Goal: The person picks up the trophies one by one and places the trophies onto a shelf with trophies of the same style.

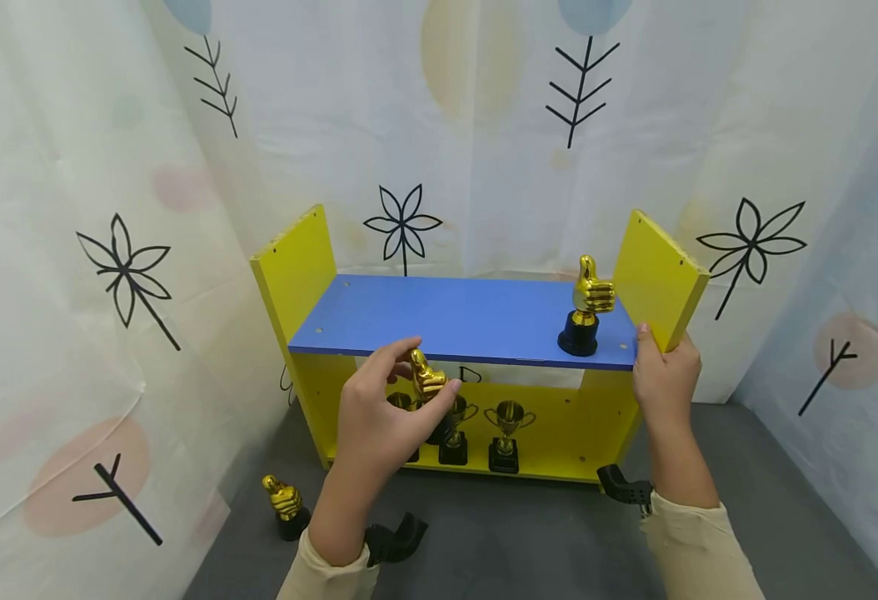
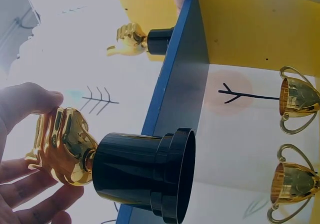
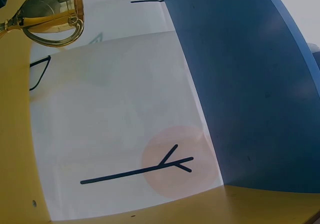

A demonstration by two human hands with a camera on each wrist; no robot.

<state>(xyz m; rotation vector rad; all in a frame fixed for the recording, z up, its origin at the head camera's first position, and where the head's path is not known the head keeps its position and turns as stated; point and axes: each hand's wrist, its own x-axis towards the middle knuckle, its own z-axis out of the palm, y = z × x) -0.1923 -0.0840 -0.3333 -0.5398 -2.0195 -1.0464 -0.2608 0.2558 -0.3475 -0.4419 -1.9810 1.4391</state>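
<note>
"Entry: kind of place?"
"Curtained booth, set-like; wider premises (home, lab or studio) cannot be told."
"Walls?"
"Pale sheeting (image 1: pixel 499 179), softly creased, across the upper frame and down both sides. Printed: black line flowers (image 1: pixel 401 223), leafy sprigs (image 1: pixel 580 92), pastel blots (image 1: pixel 472 50)."
"Ground?"
"Grey surface (image 1: pixel 529 542), plain, one, lower centre; floor or tabletop, undetermined."
"Furnishings?"
"Shelf unit (image 1: pixel 439 312), small, open, yellow and blue, mid-frame. Carries gold trophies (image 1: pixel 509 419) on black bases, in the manner of a display."
"Equipment?"
"Black wrist fittings (image 1: pixel 397 540), two, worn over pale cuffs, lower centre and lower right; consistent with a recording set-up."
</note>
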